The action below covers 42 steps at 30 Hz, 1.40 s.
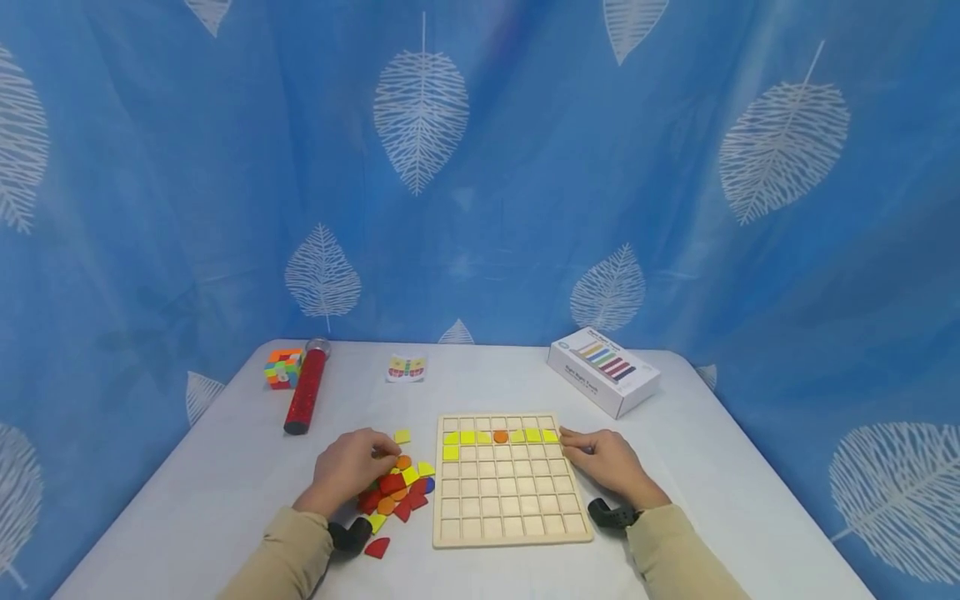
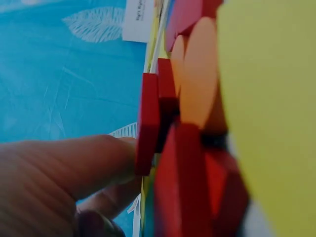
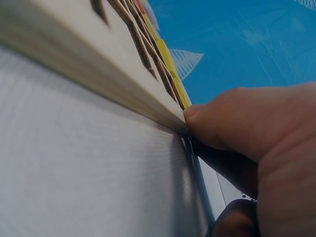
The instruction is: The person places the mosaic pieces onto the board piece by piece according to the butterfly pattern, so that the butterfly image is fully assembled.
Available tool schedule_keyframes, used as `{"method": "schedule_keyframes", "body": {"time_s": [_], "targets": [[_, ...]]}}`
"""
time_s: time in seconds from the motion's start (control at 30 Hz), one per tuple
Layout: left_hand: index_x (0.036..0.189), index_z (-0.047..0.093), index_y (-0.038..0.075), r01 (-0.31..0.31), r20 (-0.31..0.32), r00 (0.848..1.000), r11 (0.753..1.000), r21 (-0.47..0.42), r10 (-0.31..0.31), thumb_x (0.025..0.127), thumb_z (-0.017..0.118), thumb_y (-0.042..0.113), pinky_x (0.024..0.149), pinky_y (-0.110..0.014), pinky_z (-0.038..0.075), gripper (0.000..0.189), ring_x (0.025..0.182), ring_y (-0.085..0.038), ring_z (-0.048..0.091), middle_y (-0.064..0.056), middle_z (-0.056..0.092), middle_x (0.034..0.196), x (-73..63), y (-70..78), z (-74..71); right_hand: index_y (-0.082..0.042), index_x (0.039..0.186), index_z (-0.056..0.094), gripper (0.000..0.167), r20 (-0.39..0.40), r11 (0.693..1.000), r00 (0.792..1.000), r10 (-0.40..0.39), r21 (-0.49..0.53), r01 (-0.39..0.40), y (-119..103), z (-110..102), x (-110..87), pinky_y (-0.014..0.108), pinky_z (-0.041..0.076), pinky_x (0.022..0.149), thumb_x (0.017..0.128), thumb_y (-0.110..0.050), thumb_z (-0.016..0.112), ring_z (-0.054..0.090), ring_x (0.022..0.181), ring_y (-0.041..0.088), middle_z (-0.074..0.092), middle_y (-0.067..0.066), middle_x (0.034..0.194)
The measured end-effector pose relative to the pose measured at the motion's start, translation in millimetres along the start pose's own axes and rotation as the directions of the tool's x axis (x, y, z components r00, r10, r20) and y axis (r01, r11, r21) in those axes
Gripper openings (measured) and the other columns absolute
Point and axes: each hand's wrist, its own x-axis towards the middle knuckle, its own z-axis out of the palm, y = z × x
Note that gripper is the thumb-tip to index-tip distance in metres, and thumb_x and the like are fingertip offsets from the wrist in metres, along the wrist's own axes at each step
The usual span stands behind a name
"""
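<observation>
Eight pcs in wooden board on white table; loose pile just L. L hand arched, fingers bent over pile, can't tell if pinching any. R hand loosely extended, fingertips touching board's R edge.

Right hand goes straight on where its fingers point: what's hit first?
Right edge of the pale wooden grid board, near its far corner; the right hand seems to touch it, though depth is unclear.
</observation>
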Motion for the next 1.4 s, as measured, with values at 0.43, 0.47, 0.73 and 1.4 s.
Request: {"method": "schedule_keyframes", "body": {"time_s": [0.43,0.47,0.73,1.4], "targets": [[0.100,0.080,0.025,-0.012,0.033,0.999,0.999,0.042,0.010,0.082,0.087,0.037,0.074,-0.035,0.054,0.023,0.086,-0.013,0.056,0.006,0.068,0.096,2.4,5.1,4.5,-0.016,0.119,0.078,0.028,-0.017,0.999,0.999,-0.033,-0.014,0.033,3,1,-0.4,0.053,0.045,0.110,0.095,-0.029,0.073,0.059,0.133,0.030,0.068,-0.005,0.136],[0.100,0.080,0.024,-0.014,0.035,0.999,0.999,0.037,0.013,0.082,0.087,0.037,0.074,-0.035,0.054,0.023,0.086,-0.014,0.056,0.006,0.068,0.096,2.3,5.1,4.2,-0.016,0.119,0.078,0.028,-0.018,0.999,0.999,-0.029,-0.014,0.028,3,1,0.0,0.053,0.045,0.110,0.095,-0.029,0.073,0.059,0.133,0.030,0.068,-0.005,0.135],[0.097,0.075,0.021,0.017,0.038,0.999,0.999,-0.050,-0.015,0.081,0.087,0.035,0.073,-0.035,0.054,0.024,0.081,-0.014,0.058,0.006,0.069,0.092,-0.5,6.4,1.9,-0.017,0.119,0.078,0.027,-0.014,1.000,1.000,-0.011,-0.004,0.011,3,2,0.7,0.054,0.044,0.110,0.095,-0.029,0.073,0.058,0.135,0.030,0.068,-0.005,0.136],[0.087,0.075,0.025,-0.057,0.029,0.998,0.980,-0.193,0.064,0.086,0.084,0.032,0.075,-0.037,0.051,0.011,0.083,-0.015,0.058,0.008,0.069,0.088,9.2,72.1,17.6,-0.018,0.118,0.078,0.027,-0.015,1.000,1.000,-0.012,0.001,0.012,2,2,-0.1,0.053,0.043,0.112,0.095,-0.030,0.073,0.058,0.135,0.030,0.068,-0.006,0.136]]}}
